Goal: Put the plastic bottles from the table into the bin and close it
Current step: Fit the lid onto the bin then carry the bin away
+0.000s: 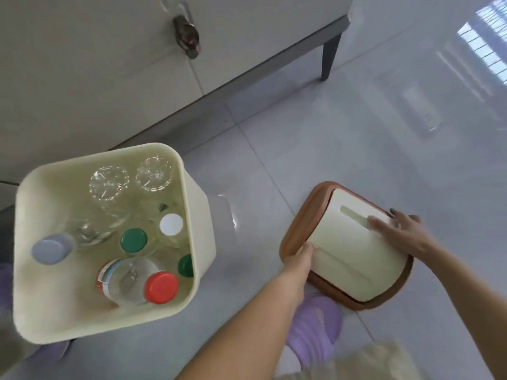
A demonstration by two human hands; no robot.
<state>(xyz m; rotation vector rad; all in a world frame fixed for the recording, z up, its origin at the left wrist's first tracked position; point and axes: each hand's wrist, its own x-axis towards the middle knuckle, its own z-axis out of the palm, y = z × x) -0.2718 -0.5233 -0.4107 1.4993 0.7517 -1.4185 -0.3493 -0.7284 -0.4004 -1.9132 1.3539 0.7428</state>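
Observation:
A cream bin [201,215] stands open on the floor at the left. Inside it are several clear plastic bottles, one with a red cap [161,287], one with a green cap [133,240], one with a white cap [171,224] and one with a grey-blue cap [49,248]. The bin's lid [348,259], cream with a brown rim, lies on the floor to the right. My left hand [299,259] grips its near-left edge. My right hand [402,231] rests on its far-right side with fingers over the flap.
A pale cabinet [109,78] with a dark metal handle [188,37] and a grey leg [330,54] stands behind the bin. The floor is glossy light tile [356,133]. A purple slipper [315,327] shows below the lid.

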